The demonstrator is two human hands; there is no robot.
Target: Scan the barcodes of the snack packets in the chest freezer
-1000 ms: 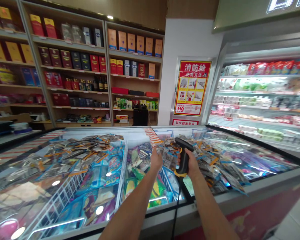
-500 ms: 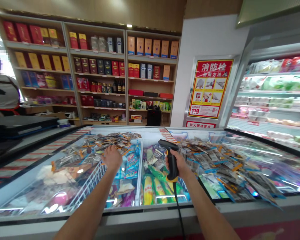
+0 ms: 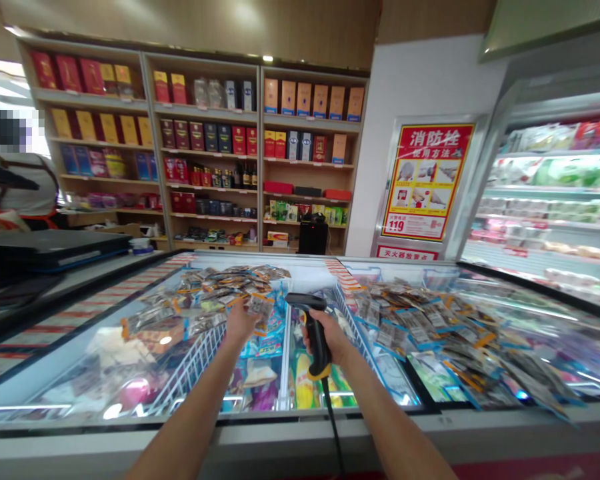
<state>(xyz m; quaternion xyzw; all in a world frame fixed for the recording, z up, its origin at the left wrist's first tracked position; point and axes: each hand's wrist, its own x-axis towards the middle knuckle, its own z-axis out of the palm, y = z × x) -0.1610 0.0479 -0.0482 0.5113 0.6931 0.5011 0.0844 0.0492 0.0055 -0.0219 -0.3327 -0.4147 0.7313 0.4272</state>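
My right hand (image 3: 334, 339) is wrapped round the grip of a black and yellow barcode scanner (image 3: 319, 343). Its head points left, and a black cable runs down from the handle. My left hand (image 3: 242, 323) is closed on the left side of a small flat packet (image 3: 261, 308), grey with orange and blue edges, just left of the scanner. Behind that hand spreads a pile of similar packets (image 3: 220, 280) on the freezer's glass top. A second heap of packets (image 3: 430, 320) lies to the right of the scanner.
The chest freezer (image 3: 260, 420) holds white wire baskets (image 3: 193, 363) and colourful bags under its glass. A dark flat device (image 3: 55, 250) sits on the left counter, with a person (image 3: 17, 180) behind it. Shelves of boxes (image 3: 195, 133) line the wall; a lit fridge (image 3: 560, 200) stands right.
My left hand has gone from reaching over the pile to holding one packet, a little further right. The scanner has moved left and slightly down towards it. The view has shifted slightly left.
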